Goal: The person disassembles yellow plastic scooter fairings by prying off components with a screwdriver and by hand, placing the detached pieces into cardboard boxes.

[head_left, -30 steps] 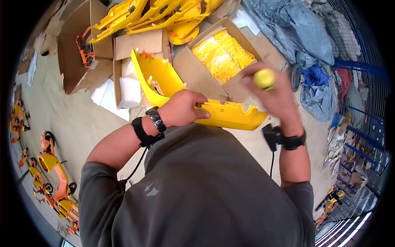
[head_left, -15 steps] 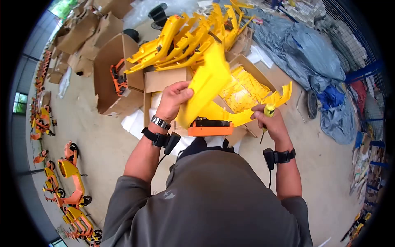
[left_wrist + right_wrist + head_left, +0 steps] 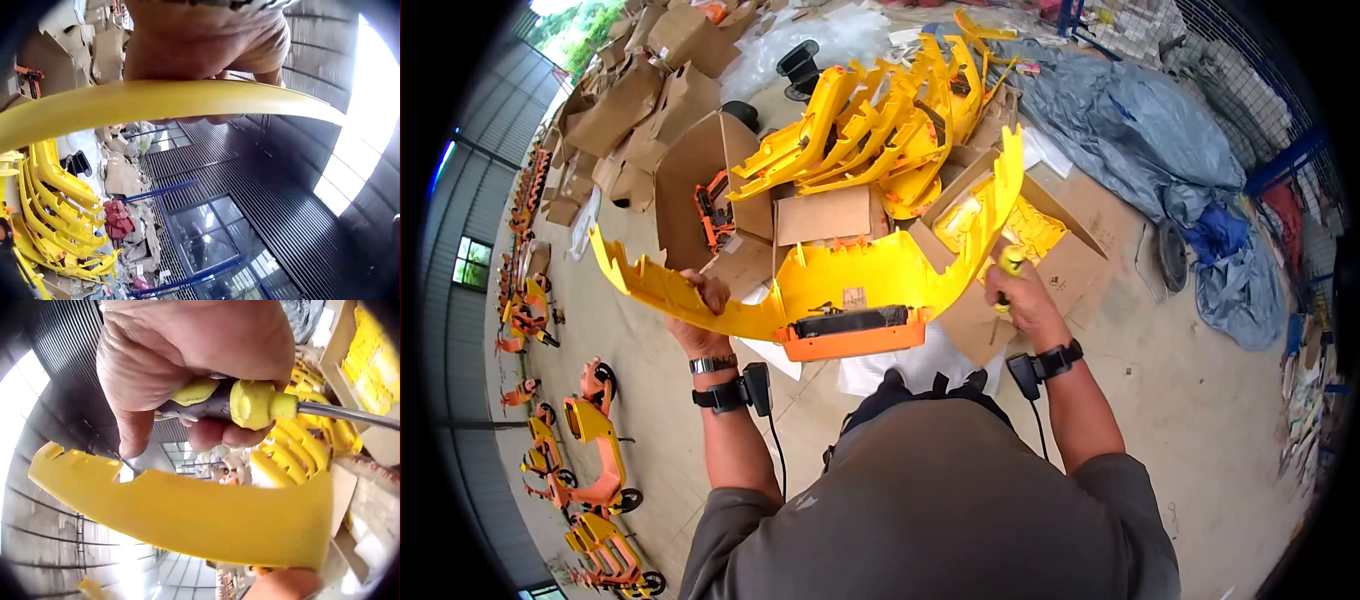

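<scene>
A large curved yellow plastic part (image 3: 855, 272) with an orange and black piece (image 3: 855, 345) at its middle is held up before the body. My left hand (image 3: 700, 315) grips its left arm, fingers wrapped round the edge; in the left wrist view that hand (image 3: 206, 44) lies behind the yellow strip (image 3: 162, 103). My right hand (image 3: 1030, 298) holds a yellow and black screwdriver (image 3: 1009, 264) beside the right arm. The right wrist view shows the hand (image 3: 200, 350) curled round the screwdriver handle (image 3: 231, 403), a fingertip at the yellow part's (image 3: 206, 512) edge.
Beyond the part lie stacked yellow panels (image 3: 880, 130) and a carton (image 3: 1085, 240) of yellow pieces. Another carton (image 3: 685, 190) with an orange part stands at the left. Grey sheeting (image 3: 1140, 130) lies at the right, and orange and yellow scooters (image 3: 595, 440) stand at the far left.
The yellow part has swung round, its two arms now spread left and right with the orange piece towards the body. My left hand has moved left and lower; the screwdriver remains in my right hand.
</scene>
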Action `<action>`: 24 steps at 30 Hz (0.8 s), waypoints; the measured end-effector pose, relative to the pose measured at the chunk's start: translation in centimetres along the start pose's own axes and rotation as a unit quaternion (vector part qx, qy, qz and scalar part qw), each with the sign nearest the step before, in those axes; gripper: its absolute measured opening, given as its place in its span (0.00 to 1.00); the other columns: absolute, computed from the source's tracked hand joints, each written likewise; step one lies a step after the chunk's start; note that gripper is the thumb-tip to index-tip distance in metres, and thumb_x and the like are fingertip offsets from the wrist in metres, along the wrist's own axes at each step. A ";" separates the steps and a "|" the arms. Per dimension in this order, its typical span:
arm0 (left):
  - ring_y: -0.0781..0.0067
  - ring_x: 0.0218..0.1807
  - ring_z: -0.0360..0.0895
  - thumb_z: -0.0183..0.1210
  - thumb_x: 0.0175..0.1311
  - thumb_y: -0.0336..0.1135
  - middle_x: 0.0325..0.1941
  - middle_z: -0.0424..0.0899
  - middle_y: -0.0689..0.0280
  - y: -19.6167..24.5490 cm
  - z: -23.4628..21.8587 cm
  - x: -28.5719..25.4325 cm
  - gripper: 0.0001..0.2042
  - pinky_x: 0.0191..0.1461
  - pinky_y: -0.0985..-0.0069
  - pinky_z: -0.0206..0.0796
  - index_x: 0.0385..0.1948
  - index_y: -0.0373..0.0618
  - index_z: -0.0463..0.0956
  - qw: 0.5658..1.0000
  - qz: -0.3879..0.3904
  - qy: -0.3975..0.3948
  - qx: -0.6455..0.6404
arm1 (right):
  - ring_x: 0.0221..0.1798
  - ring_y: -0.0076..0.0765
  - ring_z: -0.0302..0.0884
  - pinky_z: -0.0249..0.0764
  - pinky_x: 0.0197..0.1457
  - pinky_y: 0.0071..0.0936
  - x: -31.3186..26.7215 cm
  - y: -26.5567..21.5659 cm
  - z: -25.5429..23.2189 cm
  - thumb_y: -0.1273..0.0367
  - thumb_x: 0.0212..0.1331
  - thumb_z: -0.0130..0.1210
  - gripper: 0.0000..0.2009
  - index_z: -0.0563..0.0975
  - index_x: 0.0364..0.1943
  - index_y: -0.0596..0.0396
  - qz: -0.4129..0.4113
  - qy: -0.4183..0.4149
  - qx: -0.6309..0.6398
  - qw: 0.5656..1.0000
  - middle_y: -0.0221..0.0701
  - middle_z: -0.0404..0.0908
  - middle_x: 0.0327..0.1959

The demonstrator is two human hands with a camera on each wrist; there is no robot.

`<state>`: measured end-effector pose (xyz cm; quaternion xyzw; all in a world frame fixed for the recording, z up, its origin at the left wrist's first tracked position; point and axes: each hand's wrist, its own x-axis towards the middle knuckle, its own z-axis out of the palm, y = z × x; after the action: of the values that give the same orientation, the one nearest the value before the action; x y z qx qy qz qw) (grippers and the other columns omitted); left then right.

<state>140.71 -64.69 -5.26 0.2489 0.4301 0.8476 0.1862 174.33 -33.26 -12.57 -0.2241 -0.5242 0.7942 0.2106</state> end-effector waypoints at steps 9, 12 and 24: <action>0.66 0.21 0.72 0.47 0.69 0.50 0.19 0.75 0.62 -1.5 -19.7 -4.8 0.18 0.31 0.70 0.65 0.32 0.43 0.75 0.983 -0.036 0.178 -0.037 | 0.24 0.17 0.71 0.68 0.26 0.18 4.4 1.8 18.5 0.55 0.56 0.67 0.22 0.79 0.45 0.58 0.071 -0.191 -0.119 0.972 0.23 0.78 0.28; 0.66 0.24 0.76 0.51 0.69 0.45 0.25 0.80 0.62 -1.7 -24.6 -7.7 0.15 0.34 0.66 0.69 0.33 0.42 0.76 0.925 -0.040 0.368 0.083 | 0.28 0.23 0.76 0.73 0.32 0.24 5.4 4.4 24.2 0.51 0.53 0.68 0.26 0.80 0.43 0.60 0.089 -0.180 -0.192 0.961 0.29 0.82 0.31; 0.64 0.54 0.78 0.63 0.61 0.32 0.52 0.80 0.62 0.3 -20.1 -18.4 0.22 0.57 0.65 0.73 0.57 0.39 0.70 0.923 -0.273 0.160 0.217 | 0.44 0.53 0.82 0.75 0.50 0.41 6.2 15.8 39.3 0.50 0.55 0.64 0.26 0.80 0.44 0.61 0.091 -0.344 -0.405 0.842 0.50 0.83 0.38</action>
<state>143.85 -87.39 -19.98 0.0171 0.6788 0.6784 0.2806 145.03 -64.48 -14.33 -0.0483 -0.8148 0.5532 -0.1666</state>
